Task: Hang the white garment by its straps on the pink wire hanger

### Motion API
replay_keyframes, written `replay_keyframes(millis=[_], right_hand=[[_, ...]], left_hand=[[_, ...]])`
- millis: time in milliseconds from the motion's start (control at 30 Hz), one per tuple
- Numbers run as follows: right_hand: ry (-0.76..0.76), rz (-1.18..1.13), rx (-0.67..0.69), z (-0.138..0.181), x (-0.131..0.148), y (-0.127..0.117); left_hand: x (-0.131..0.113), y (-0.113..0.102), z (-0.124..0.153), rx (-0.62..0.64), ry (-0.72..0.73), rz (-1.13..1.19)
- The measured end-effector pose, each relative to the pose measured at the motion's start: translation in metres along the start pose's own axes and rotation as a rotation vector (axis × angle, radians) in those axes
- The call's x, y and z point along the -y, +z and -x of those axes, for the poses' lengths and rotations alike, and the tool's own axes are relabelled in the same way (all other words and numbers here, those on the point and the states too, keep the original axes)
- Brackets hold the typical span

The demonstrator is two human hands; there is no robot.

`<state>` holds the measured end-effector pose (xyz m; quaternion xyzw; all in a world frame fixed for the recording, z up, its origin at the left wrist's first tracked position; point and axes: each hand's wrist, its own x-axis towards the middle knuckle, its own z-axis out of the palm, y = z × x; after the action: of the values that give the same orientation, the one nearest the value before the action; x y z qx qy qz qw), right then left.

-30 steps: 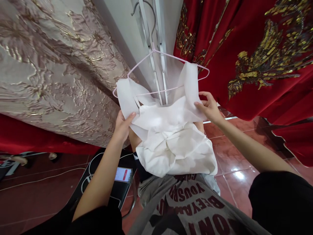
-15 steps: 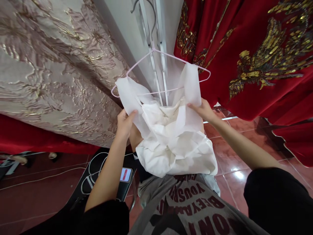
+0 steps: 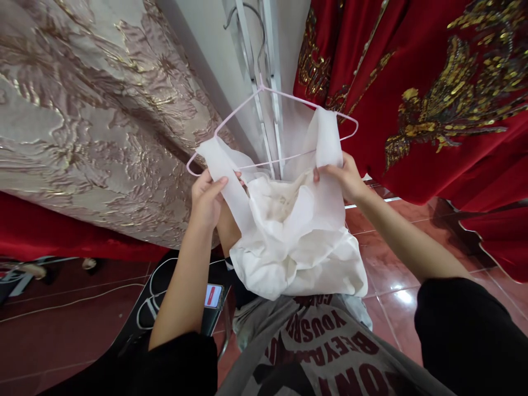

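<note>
A white dress (image 3: 284, 247) with sheer wide straps hangs from a pale pink hanger (image 3: 289, 96), its lower part bunched over my lap. My left hand (image 3: 208, 198) is closed around the left strap, the thumb on top and fingertips showing at the strap's inner edge. On the other side my right hand (image 3: 344, 176) grips the right strap, thumb at its inner edge and fingers behind the cloth. Both straps loop over the hanger's arms. The hanger's grey metal hook (image 3: 247, 8) points up, in front of white metal bars.
Pink-gold brocade (image 3: 103, 121) hangs at the left, and red cloth with gold sequins (image 3: 412, 121) at the right. White upright bars (image 3: 266, 110) stand behind the hanger. A phone (image 3: 212, 296) and white cable lie on a black seat (image 3: 136, 308) to my left. The floor (image 3: 388, 242) is red tile.
Both hands have slid up the straps a little, toward the hanger. The dress's neckline has opened wider, showing more of the inside, and the hanger has shifted slightly down and right.
</note>
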<state>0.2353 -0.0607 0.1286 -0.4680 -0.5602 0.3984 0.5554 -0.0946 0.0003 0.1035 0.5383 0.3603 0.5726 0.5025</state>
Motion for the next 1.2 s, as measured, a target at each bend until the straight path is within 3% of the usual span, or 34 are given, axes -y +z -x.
replay_keyframes(millis=[167, 300, 467, 533, 633, 733, 867, 933, 1067, 1200], right_hand=[[-0.086, -0.045, 0.071, -0.025, 0.013, 0.022], [-0.064, 0.12, 0.109, -0.043, 0.004, 0.027], [-0.106, 0.281, 0.013, -0.045, -0.001, 0.027], [-0.106, 0.284, -0.019, -0.043, -0.002, 0.027], [-0.108, 0.261, -0.037, -0.04, -0.005, 0.027], [-0.151, 0.257, -0.042, -0.038, -0.009, 0.03], [-0.194, 0.261, -0.014, -0.036, -0.008, 0.033], [-0.196, 0.241, -0.004, -0.033, -0.007, 0.033], [-0.157, 0.181, -0.035, -0.026, -0.005, 0.033], [-0.161, 0.075, -0.118, -0.023, 0.014, 0.032]], left_hand=[[-0.023, 0.02, -0.004, -0.13, 0.218, -0.132], [-0.036, 0.021, -0.012, -0.178, 0.378, 0.039], [-0.033, -0.015, -0.022, -0.305, 0.246, 0.399], [-0.021, -0.036, -0.016, -0.4, 0.239, 0.51], [0.012, -0.056, 0.004, -0.472, 0.178, 0.476], [0.054, -0.055, 0.031, -0.416, 0.015, 0.418], [0.088, -0.03, 0.047, -0.314, -0.247, 0.348], [0.087, -0.015, 0.042, -0.273, -0.217, 0.309], [0.062, 0.009, 0.017, -0.168, 0.018, 0.189], [0.042, 0.021, -0.009, -0.117, 0.069, 0.063]])
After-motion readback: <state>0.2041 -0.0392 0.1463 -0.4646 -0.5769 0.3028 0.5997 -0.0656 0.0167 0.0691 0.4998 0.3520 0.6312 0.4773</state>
